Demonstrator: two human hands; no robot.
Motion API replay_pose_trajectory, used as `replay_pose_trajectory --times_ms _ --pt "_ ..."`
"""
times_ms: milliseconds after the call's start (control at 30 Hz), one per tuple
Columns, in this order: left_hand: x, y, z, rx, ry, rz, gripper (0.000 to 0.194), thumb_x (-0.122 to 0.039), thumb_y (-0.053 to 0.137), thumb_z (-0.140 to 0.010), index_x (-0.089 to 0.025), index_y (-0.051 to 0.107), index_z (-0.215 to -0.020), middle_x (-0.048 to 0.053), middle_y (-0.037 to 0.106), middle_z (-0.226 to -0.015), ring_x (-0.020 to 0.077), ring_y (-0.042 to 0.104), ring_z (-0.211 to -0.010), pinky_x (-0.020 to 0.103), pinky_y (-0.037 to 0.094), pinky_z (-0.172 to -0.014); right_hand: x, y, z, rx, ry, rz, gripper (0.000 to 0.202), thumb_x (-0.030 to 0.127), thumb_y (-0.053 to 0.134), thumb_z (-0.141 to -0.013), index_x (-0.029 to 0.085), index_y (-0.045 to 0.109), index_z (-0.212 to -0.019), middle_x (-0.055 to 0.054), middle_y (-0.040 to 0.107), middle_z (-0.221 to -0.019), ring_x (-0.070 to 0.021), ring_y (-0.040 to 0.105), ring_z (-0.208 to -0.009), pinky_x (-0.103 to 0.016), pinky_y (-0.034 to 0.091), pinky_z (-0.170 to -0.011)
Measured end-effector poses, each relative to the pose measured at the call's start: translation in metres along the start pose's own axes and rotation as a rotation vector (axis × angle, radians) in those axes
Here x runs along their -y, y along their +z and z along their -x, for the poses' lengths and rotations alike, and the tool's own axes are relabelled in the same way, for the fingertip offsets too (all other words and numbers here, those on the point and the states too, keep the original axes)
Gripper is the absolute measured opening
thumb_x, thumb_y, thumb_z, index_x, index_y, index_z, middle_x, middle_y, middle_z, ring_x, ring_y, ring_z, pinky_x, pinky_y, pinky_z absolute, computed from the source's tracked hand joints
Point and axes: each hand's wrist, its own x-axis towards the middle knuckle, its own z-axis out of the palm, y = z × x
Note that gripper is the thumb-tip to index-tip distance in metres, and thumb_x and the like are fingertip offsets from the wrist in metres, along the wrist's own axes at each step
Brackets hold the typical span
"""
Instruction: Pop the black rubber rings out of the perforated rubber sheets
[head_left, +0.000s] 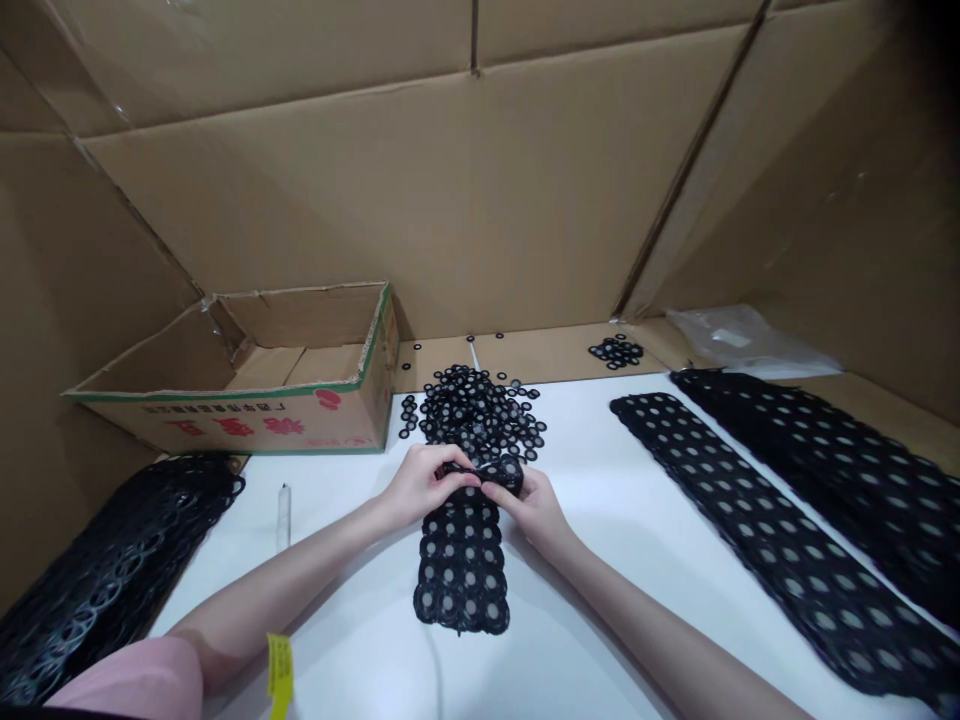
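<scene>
A black mesh strip of joined rings lies on the white table, its far end raised between my hands. My left hand pinches the left part of that end with thumb and fingers. On the right side my right hand grips the same end, which is folded over near the fingertips. The two thumbs nearly meet at the middle. Just beyond the hands is a pile of loose black rings. Whether a single ring is between the fingertips is too small to tell.
An open cardboard box stands at the left back, with black netting before it. A white marker-like stick lies near my left forearm. Long black strips lie at the right, with a small ring pile and plastic bag behind.
</scene>
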Motion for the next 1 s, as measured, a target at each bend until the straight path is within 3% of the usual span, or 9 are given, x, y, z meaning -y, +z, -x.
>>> replay_pose_trajectory --times_ms 267,500,867,1000 --pt "0.0013 0.0069 -0.0007 -0.062 -0.184 0.305 0.014 -0.024 0.074 -0.07 -0.013 0.07 -0.079 0.004 0.071 -0.081 0.0155 0.061 -0.073 0.023 0.042 -0.065 -0.0017 -0.0001 0.0008 -0.019 -0.011 0.053 0.034 0.049 0.073 -0.067 0.016 0.064 -0.071 -0.005 0.068 -0.073 -0.0197 0.059 -0.068 -0.032 0.048 -0.066" --pt "0.0025 0.009 -0.0032 -0.067 -0.238 0.468 0.015 -0.014 0.073 -0.065 -0.013 0.065 -0.077 0.002 0.067 -0.079 0.0147 0.059 -0.075 0.023 0.041 -0.068 -0.0018 0.0027 0.0031 -0.016 -0.038 0.08 0.031 0.046 0.071 -0.07 0.016 0.067 -0.076 -0.007 0.071 -0.079 -0.0221 0.062 -0.073 -0.034 0.05 -0.069" --pt "0.0033 0.0038 -0.004 0.004 -0.222 0.368 0.023 -0.025 0.078 -0.062 -0.012 0.066 -0.077 0.001 0.063 -0.073 0.011 0.049 -0.064 0.021 0.033 -0.058 0.0005 0.0013 0.0043 -0.002 -0.002 0.051 0.03 0.045 0.073 -0.069 0.016 0.068 -0.075 -0.007 0.072 -0.078 -0.0216 0.062 -0.071 -0.034 0.05 -0.069" --pt "0.0041 0.0036 -0.0024 -0.003 -0.208 0.344 0.018 -0.021 0.076 -0.063 -0.013 0.065 -0.074 0.001 0.064 -0.074 0.0122 0.051 -0.068 0.021 0.034 -0.059 0.0016 0.0022 0.0047 -0.009 0.017 0.069 0.03 0.045 0.073 -0.068 0.016 0.066 -0.072 -0.006 0.07 -0.075 -0.0208 0.06 -0.069 -0.033 0.049 -0.066"
